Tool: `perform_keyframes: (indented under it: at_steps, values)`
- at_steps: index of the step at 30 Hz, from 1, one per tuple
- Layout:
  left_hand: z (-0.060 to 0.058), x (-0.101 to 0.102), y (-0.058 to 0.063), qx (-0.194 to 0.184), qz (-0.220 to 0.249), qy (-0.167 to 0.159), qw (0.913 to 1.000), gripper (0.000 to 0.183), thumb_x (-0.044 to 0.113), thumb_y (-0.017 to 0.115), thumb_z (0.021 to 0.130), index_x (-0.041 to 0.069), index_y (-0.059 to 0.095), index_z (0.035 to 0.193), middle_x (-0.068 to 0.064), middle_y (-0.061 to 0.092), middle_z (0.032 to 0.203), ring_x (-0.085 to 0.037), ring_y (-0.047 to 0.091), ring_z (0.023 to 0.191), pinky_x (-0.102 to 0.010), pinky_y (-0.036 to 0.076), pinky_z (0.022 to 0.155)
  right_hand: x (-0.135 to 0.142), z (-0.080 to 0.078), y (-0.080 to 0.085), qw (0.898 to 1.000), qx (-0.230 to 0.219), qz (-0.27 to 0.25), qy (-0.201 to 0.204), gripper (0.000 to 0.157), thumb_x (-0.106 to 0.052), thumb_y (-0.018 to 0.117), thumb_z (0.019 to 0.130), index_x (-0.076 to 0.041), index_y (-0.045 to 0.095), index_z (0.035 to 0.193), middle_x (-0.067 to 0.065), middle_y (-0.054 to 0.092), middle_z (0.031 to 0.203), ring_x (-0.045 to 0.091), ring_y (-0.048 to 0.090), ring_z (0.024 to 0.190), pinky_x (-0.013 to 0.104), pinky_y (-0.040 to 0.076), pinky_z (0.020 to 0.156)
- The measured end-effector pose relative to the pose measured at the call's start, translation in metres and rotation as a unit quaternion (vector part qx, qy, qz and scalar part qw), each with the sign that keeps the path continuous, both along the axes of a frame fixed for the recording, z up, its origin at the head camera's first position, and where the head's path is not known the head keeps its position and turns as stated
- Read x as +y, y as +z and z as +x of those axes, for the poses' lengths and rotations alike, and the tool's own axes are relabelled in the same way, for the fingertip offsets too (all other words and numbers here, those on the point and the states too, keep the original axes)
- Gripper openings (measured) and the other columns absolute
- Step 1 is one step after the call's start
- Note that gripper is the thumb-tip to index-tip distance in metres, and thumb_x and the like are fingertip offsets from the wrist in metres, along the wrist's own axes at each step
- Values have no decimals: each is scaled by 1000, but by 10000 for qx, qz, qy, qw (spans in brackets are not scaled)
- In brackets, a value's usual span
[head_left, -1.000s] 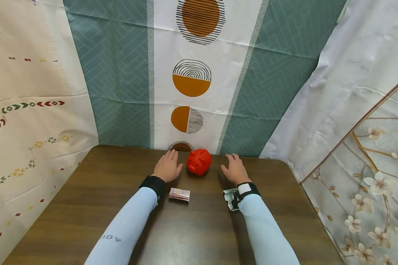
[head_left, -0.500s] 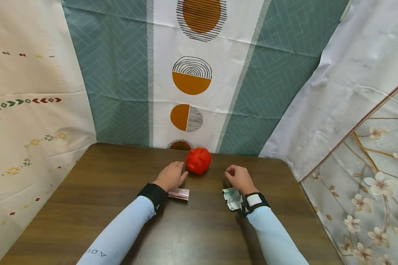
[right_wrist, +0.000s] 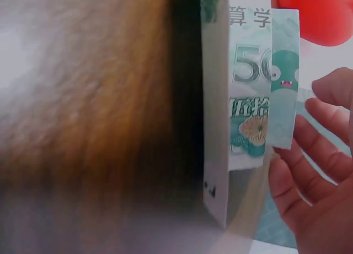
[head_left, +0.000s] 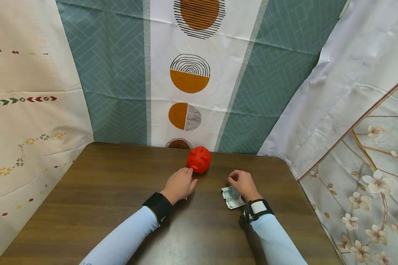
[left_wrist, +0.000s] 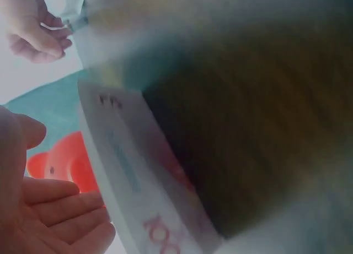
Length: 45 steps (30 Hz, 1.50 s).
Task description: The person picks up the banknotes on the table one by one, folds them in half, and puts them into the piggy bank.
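My left hand (head_left: 180, 185) hovers with fingers extended over a folded pink note (left_wrist: 138, 171) marked 100. In the head view that hand hides nearly all of the note. The left wrist view shows the note standing beside the fingertips, with the palm (left_wrist: 22, 221) apart from the thumb. A red pig-shaped piggy bank (head_left: 199, 159) sits just beyond the left fingers. To the right, my right hand (head_left: 245, 184) is at the far edge of a creased green note (head_left: 232, 198). Its loosely bent fingers (right_wrist: 325, 160) lie close to this folded note (right_wrist: 248, 88), marked 50, and grip nothing.
The brown wooden table (head_left: 103, 206) ends at a back edge just behind the piggy bank. Behind it hangs a teal and white patterned cloth (head_left: 116, 73). Pale cloths (head_left: 351, 110) hang along both sides.
Both hands have drawn back from beside the piggy bank toward the notes. The left hand has shifted right over the pink note; the right hand's fingers have bent inward. The notes and piggy bank stay put.
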<state>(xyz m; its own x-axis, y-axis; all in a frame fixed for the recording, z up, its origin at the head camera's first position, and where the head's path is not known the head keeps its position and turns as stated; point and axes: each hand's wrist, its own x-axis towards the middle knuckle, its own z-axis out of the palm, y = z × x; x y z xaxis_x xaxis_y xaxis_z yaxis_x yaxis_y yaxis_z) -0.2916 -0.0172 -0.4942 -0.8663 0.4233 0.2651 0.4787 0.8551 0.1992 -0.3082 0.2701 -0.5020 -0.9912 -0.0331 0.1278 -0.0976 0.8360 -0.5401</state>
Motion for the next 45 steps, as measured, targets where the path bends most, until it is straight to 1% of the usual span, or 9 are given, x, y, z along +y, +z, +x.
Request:
perform_keyframes:
  at_steps: [9,13,20,24,27,30,34,40,45]
  values:
    - [18,31,-12,274,-11,-433,9987,44,35,65,99,-2,65,123,-14,71,112,-29,69,104,-41,58,94,9,18,6,9982,-347,284,-390,11,-20,74,91,-10,73,97,5,73,91,19,64,83,41,57,79]
    - [27,50,-19,60,-28,-585,9983,46,36,64,98,-2,66,124,-14,70,115,-28,68,106,-41,58,94,8,24,10,9952,-608,438,-625,15,-23,74,90,-9,73,97,6,72,91,21,63,82,42,57,77]
    - [34,75,-23,-550,373,-485,9966,51,38,63,99,-1,64,130,-15,70,123,-29,68,112,-42,57,96,7,29,15,9874,-1076,566,-1016,22,-29,70,92,-7,72,90,6,69,87,21,60,76,34,50,64]
    - [36,87,-21,-1165,981,-553,9868,51,36,62,99,-3,63,132,-17,68,130,-31,65,122,-44,53,103,10,33,14,9837,-1273,466,-1185,29,-33,67,95,-6,71,86,7,65,84,22,57,74,31,43,59]
    - [36,94,-22,-1469,1460,-588,9766,49,32,63,99,-4,63,132,-19,67,132,-32,63,125,-45,52,106,13,35,12,9831,-1311,420,-1210,35,-37,62,98,-4,72,90,10,66,87,23,58,76,33,44,61]
    - [36,100,-24,-1572,1742,-521,9707,50,31,65,98,-4,62,133,-19,67,132,-32,63,124,-45,52,105,15,36,9,9831,-1306,453,-1203,44,-41,55,102,-1,73,102,15,71,101,27,63,87,41,52,72]
    - [35,106,-24,-1726,1976,-407,9641,52,30,66,97,-5,60,134,-19,67,132,-32,64,123,-45,52,105,15,37,7,9856,-1260,380,-1057,48,-40,50,105,0,74,110,18,73,111,30,64,96,47,53,84]
    - [34,111,-22,-1872,2181,-318,9573,52,29,67,96,-6,59,134,-20,67,129,-33,65,120,-45,53,102,12,39,5,9890,-1232,39,-819,43,-40,53,104,-3,75,107,11,73,102,24,61,90,37,49,75]
    - [34,111,-23,-2041,2533,-335,9450,53,27,68,96,-7,58,136,-21,66,131,-34,64,122,-47,52,104,10,42,3,9896,-1146,-113,-866,39,-41,59,102,-5,74,105,9,72,101,23,60,88,34,48,73]
